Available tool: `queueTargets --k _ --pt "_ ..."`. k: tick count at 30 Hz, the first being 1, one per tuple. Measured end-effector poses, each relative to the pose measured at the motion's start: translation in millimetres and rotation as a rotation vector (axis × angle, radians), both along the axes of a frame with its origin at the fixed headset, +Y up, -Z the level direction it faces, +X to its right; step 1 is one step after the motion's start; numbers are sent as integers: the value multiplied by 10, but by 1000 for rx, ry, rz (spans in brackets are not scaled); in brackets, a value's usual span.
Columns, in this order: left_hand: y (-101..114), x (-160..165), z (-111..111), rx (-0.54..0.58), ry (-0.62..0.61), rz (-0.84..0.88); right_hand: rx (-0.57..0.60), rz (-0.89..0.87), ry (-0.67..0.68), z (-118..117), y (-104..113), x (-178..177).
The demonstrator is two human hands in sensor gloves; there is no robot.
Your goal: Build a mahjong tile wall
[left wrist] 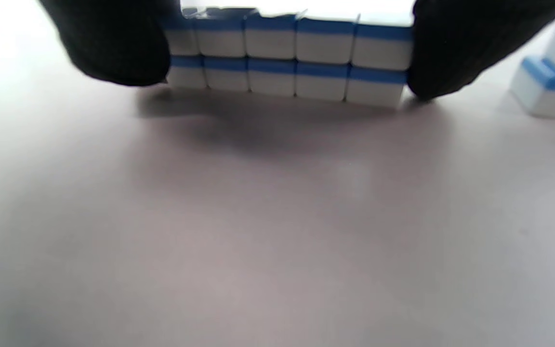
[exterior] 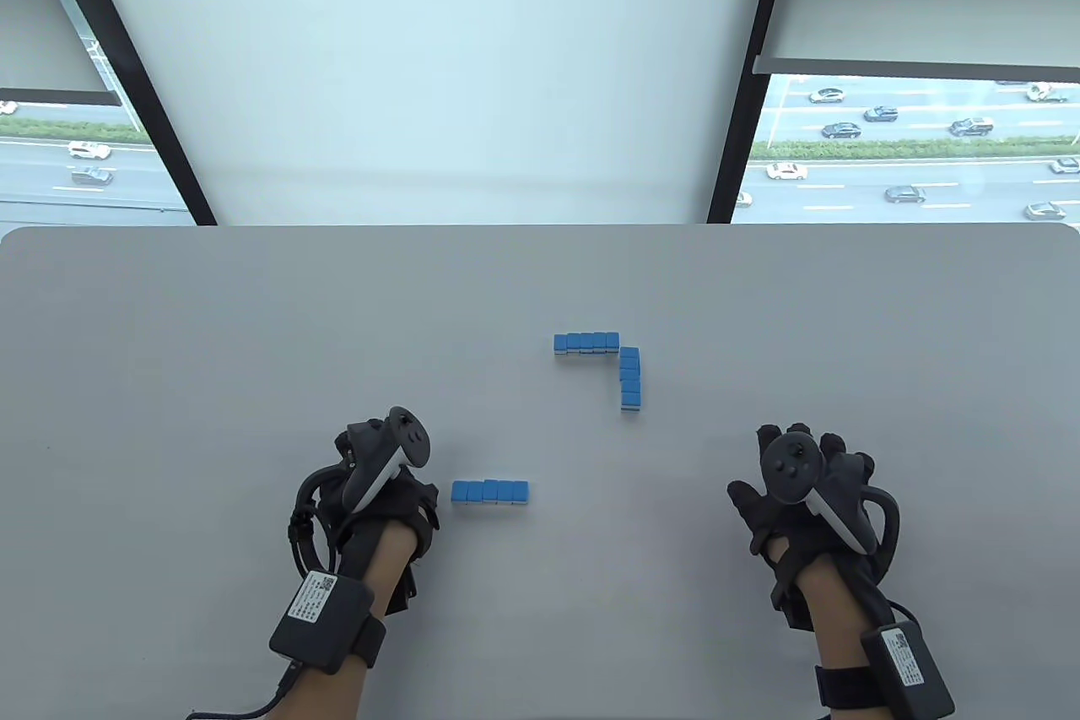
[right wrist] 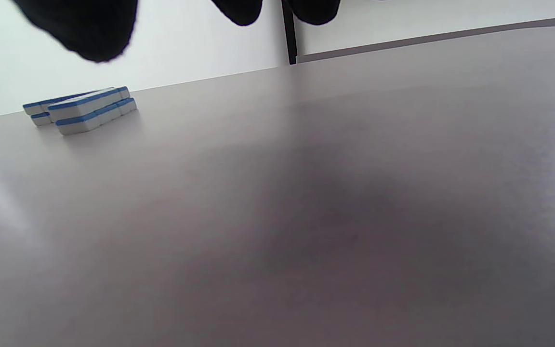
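Note:
Blue-backed white mahjong tiles form three short two-layer rows on the grey table [exterior: 253, 374]. The far row [exterior: 586, 343] runs left to right. A second row [exterior: 630, 380] runs toward me from its right end, making a corner. The near row [exterior: 489, 492] lies apart at the front. My left hand [exterior: 396, 492] sits just left of this near row, thumb close to its left end. In the left wrist view two fingertips [left wrist: 118, 53] hang wide apart in front of that row [left wrist: 287, 58], and no grip shows. My right hand [exterior: 801, 484] hovers far right with spread fingers [right wrist: 85, 29], holding nothing.
The corner rows also show small in the right wrist view [right wrist: 89, 111] and at the right edge of the left wrist view [left wrist: 552, 77]. The table's far edge [exterior: 540, 229] meets a wall and windows. Bare tabletop [exterior: 675, 517] lies between my hands.

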State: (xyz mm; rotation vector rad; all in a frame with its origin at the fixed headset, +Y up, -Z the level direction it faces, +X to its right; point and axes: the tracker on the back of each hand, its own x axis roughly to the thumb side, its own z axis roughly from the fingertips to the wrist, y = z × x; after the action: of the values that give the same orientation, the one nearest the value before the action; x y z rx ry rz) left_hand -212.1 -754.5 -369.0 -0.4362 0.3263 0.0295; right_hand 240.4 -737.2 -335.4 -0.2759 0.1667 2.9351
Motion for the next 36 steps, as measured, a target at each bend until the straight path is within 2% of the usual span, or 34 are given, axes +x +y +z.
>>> queueTargets --k 6,11,15,19,23,25,31,36 --pt "-5 -79 -177 20 -36 -32 3 3 -6 5 2 12" --pt "18 -194 -527 -20 -76 -31 5 1 -8 4 4 21" --pt "43 -228 -832 -56 -24 -10 -4 -12 -7 9 -11 26" --pt "60 -129 -1100 -86 37 17 -5 -2 -14 19 -10 39" --pt "67 101 -1240 -95 29 16 -1 -4 -21 24 -2 57" --pt "69 318 -1274 -100 -1 10 0 -8 -22 23 -3 62" --pt "76 894 -1266 -109 -64 12 1 -4 -16 21 -7 56" --pt "85 1407 -1176 -112 -98 4 4 -6 -10 17 -9 48"
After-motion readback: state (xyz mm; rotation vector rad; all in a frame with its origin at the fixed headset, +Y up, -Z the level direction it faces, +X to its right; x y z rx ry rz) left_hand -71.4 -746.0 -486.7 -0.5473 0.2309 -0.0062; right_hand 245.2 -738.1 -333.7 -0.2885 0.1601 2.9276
